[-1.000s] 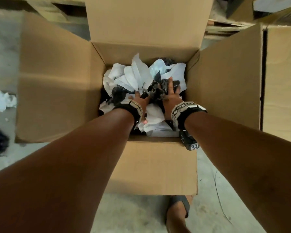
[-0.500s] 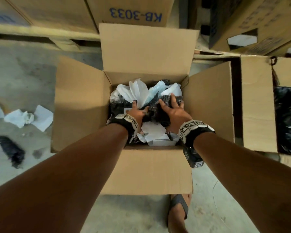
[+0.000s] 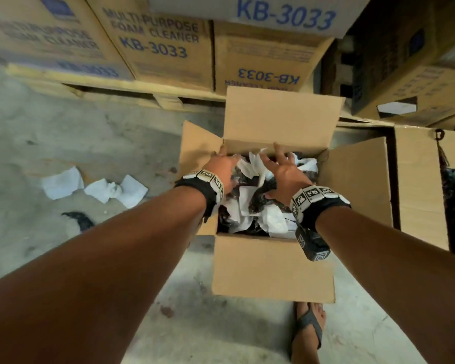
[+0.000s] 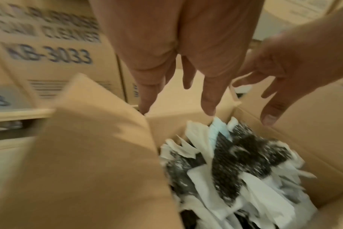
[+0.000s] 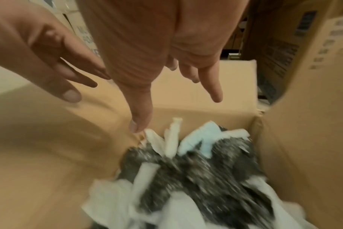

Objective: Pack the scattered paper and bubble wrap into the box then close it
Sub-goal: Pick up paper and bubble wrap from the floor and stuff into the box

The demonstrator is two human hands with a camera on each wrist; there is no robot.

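Note:
The open cardboard box (image 3: 271, 269) stands on the floor, filled with crumpled white paper (image 3: 273, 222) and black bubble wrap (image 3: 260, 198). All its flaps are open; the far flap (image 3: 281, 114) stands upright and the left flap (image 3: 197, 148) is partly raised. My left hand (image 3: 222, 164) reaches to the far-left corner beside the left flap (image 4: 88, 155), fingers straight, holding nothing. My right hand (image 3: 279, 158) hovers with spread fingers over the paper (image 5: 172, 136) near the far flap (image 5: 196, 93), holding nothing. Both wrist views are blurred.
Loose white paper sheets (image 3: 95, 187) and a black bubble wrap piece (image 3: 79, 220) lie on the concrete floor to the left. Stacked KB-3033 cartons (image 3: 155, 48) on a pallet stand behind. Another open box (image 3: 418, 185) sits right. My sandalled foot (image 3: 309, 329) is near the box.
Both hands have lifted off the packed paper and bubble wrap and moved toward the box's far side. The left flap has come up. The head view has pulled back.

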